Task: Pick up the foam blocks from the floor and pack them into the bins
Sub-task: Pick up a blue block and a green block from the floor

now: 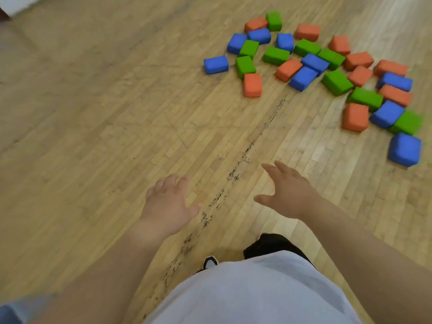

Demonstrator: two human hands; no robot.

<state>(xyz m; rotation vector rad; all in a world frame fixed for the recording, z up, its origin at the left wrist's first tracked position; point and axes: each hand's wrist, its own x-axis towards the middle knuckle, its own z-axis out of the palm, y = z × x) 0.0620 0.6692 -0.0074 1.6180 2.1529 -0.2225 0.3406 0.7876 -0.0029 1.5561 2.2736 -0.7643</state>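
Note:
Several foam blocks in blue, green and orange lie scattered on the wooden floor at the upper right. The nearest are a blue block (405,149) at the right edge, an orange block (355,117) and another orange block (252,85) nearer the middle. A lone blue block (215,64) marks the pile's left side. My left hand (166,202) and my right hand (286,190) are stretched out in front of me above bare floor, fingers spread and holding nothing. Both are well short of the blocks. No bin is in view.
A dark scuffed line (236,176) runs diagonally across the wooden floor (93,113) between my hands. My white shirt and one shoe (209,263) show at the bottom. A pale wall base (14,4) sits in the top left corner.

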